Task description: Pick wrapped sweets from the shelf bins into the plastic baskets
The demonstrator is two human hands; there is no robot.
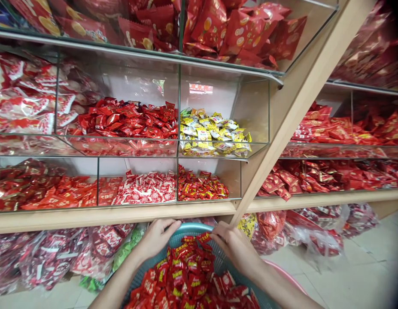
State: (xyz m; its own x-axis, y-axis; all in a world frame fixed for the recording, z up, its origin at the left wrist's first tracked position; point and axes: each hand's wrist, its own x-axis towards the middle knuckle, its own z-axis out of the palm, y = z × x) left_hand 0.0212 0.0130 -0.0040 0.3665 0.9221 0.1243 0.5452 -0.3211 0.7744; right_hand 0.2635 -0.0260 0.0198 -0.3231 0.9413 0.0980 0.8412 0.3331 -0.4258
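A teal plastic basket (pixel 196 226) stands low in front of the shelves, heaped with red-wrapped candies (pixel 177 274), many with yellow lettering. My left hand (pixel 157 238) is at the basket's far-left rim, fingers curled against it. On the other side, my right hand (pixel 232 242) reaches over the basket with its fingers pinched together. At those fingertips is a red-and-yellow candy (pixel 203 237), above the heap's far edge. Part of the right-hand grip is hidden behind the knuckles.
Shelves with glass-fronted bins rise ahead, holding red candies (pixel 128 122), yellow-and-white candies (pixel 214 133) and similar red-and-yellow candies (pixel 203 186). A slanting wooden post (pixel 292 103) divides the shelving. Bagged candies (pixel 53 257) lie beneath on the tiled floor (pixel 356 274). A pink rim (pixel 285 274) shows beside the basket.
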